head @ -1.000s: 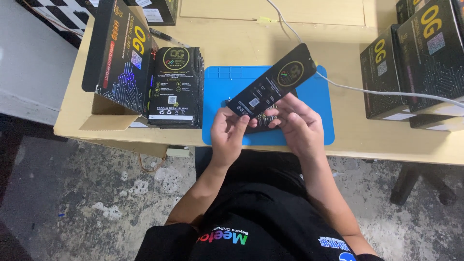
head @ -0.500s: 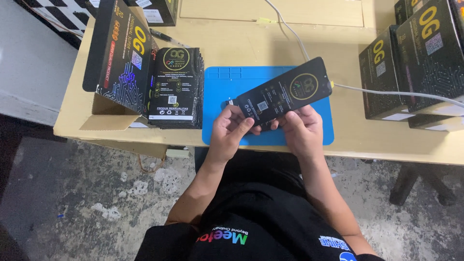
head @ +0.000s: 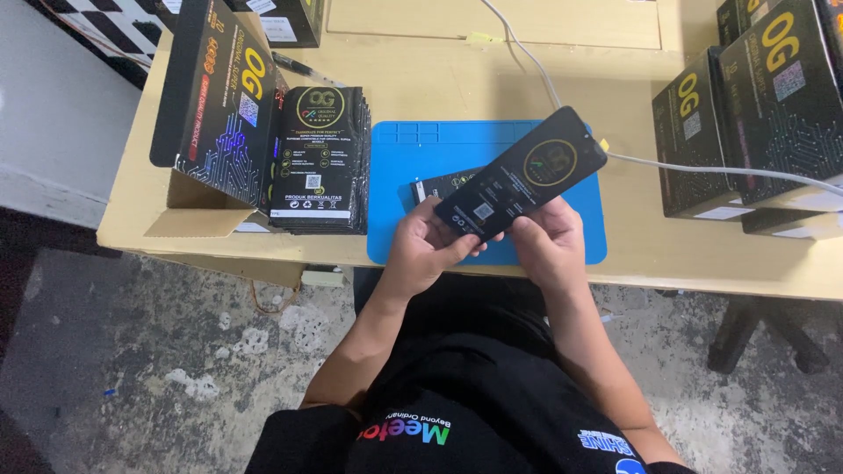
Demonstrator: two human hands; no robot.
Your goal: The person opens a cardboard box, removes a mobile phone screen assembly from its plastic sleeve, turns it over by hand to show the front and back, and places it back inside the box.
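L hand (head: 428, 248) + R hand (head: 546, 248) both grasp the flat black rectangular phone-screen panel (head: 520, 174), tilted above the blue silicone mat (head: 395, 202). Advice: grip edges only, support the lower end.

Phone panel (head: 520, 175): black, with a gold ring emblem and small white print. Mat (head: 404, 197): bright blue. Stacked packs (head: 318, 162): black, gold emblem, white text blocks. Boxes (head: 760, 105): black, yellow lettering, fine circuit-line pattern. Desk (head: 439, 83): pale tan. Cable (head: 702, 171): grey. Floor (head: 132, 369): mottled grey.
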